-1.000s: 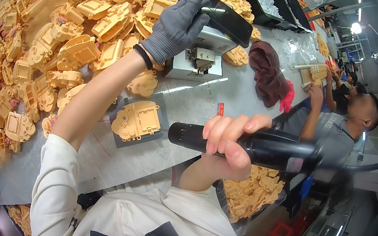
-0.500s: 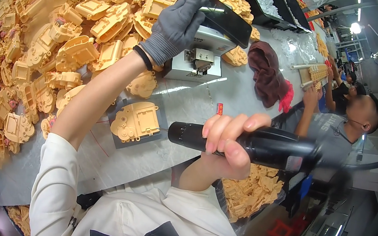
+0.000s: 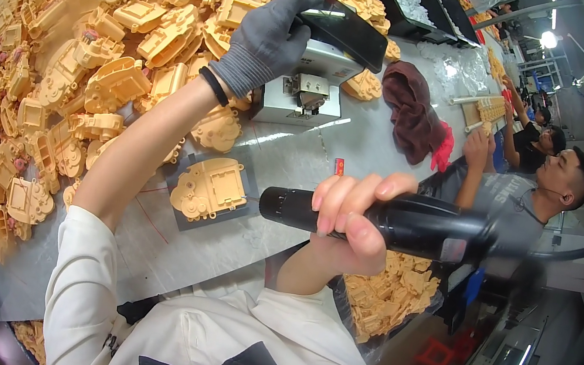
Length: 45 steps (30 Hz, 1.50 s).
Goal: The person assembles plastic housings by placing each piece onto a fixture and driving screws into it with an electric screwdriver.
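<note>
My left hand, in a grey glove, is at the near-left side of a phone-like black slab. Its fingers are apart, and I cannot tell whether they touch the slab. The slab rests on a boxy silver-white machine with a small metal mechanism in front. My bare right hand is wrapped round a black electric screwdriver, its cable running off to the right. The tool's narrower end is beside a tan plastic housing, which lies on a dark grey fixture plate.
A big heap of tan plastic housings covers the table's left and far side. Beyond the machine lie a dark maroon cloth and black bins. More tan parts sit low beside my right arm. Co-workers sit at the right.
My left hand has drawn slightly back and to the left along the black slab, its fingers now more spread. My right hand and the screwdriver have hardly moved.
</note>
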Available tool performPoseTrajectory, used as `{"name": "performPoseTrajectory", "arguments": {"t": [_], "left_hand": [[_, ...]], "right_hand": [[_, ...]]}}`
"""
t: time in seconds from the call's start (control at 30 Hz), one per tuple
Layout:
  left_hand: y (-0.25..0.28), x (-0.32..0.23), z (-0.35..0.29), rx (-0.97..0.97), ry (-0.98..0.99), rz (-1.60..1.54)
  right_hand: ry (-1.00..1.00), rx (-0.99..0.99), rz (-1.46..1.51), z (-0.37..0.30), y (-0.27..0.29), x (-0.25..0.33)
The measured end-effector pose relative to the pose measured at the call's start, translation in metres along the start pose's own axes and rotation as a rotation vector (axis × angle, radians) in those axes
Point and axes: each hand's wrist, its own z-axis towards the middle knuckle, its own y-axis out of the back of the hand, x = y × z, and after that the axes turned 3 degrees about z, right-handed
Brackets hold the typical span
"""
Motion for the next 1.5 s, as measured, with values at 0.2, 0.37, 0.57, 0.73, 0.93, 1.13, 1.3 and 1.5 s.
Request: {"name": "performPoseTrajectory", "arguments": {"t": [0.2,0.37,0.57,0.73,0.93,1.13,1.3,1.5], "left_hand": [[0.000,0.010,0.000,0.040,-0.022,-0.073],[0.006,0.003,-0.001,0.020,-0.002,0.016],[0.067,-0.045,-0.042,0.094,0.142,-0.237],[0.189,-0.093,-0.115,0.390,0.683,-0.161],[0.160,-0.112,-0.190,0.355,0.463,0.175],[0.125,-0.090,-0.207,0.275,0.587,0.085],[0.126,-0.078,-0.223,0.307,0.558,0.110],[0.131,-0.076,-0.227,0.362,0.499,0.151]], "right_hand": [[-0.005,-0.005,-0.004,0.003,0.000,-0.001],[-0.007,-0.012,-0.004,0.002,-0.003,0.000],[-0.015,0.011,0.014,-0.003,-0.003,0.006],[-0.054,0.136,0.061,-0.007,-0.003,-0.005],[-0.138,0.254,0.075,-0.008,-0.028,-0.025],[-0.214,0.361,0.002,-0.005,-0.035,-0.033],[-0.273,0.393,-0.048,-0.013,-0.048,-0.032],[-0.334,0.556,-0.149,-0.018,-0.044,-0.028]]}}
